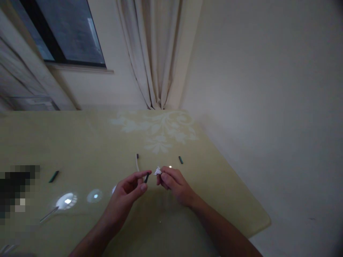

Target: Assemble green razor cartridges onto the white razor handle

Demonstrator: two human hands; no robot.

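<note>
1. A plain pale wall (254,89) fills the right side.
2. A glossy yellow-green desk (214,175) with a white floral pattern stands against it.
3. A gathered cream fabric curtain (158,46) hangs behind the desk.
4. A dark-framed glass window (75,32) is at upper left.
5. The 2 hands meet above the desk, fingertips near but apart. The left hand (128,187) pinches thumb to forefinger, its other fingers curled; the right hand (174,182) is closed in a pinch.
6. A thin grey stick (49,215) lies at left.
7. A slim white dark-tipped stick (137,162) lies beyond the left hand.
8. A short dark-green strip (54,176) lies at left.
9. A crumpled white scrap (158,171), perhaps paper or foil, is in the right fingertips.
10. A small dark bar (146,177) is between left thumb and forefinger.
11. A smaller dark-green piece (180,160) lies beyond the right hand.
</note>
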